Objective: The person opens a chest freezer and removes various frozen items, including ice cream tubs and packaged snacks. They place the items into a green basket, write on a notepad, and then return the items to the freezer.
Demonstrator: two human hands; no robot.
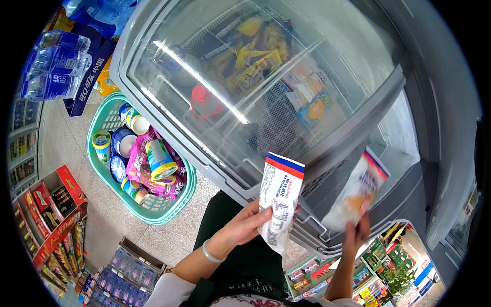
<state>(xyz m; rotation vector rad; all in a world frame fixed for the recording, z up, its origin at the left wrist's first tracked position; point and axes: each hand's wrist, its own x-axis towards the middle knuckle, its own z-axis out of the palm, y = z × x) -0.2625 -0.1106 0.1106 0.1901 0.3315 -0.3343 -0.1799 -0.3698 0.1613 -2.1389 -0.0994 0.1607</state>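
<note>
My left hand (pixel 249 222) grips a white ice cream wrapper (pixel 282 195) with a blue and red band, its printed back side facing up. To the right, my right hand (pixel 356 232) holds a similar wrapped ice cream (pixel 358 188), blurred, over the uncovered end of the chest freezer (pixel 238 188). Under the sliding glass lid (pixel 184 126) lie yellow ice cream packs (pixel 253 65), white and blue packs (pixel 307 92) and a red-capped container (pixel 205 101) in wire baskets.
Left of the freezer, a turquoise basket (pixel 94 169) on the floor holds several ice cream tubs (pixel 161 159) and a pink bag (pixel 140 161). Bottled water packs (pixel 57 69) stand upper left, snack boxes (pixel 53 215) and more bottles (pixel 128 274) lower left. Store shelves (pixel 326 282) are behind.
</note>
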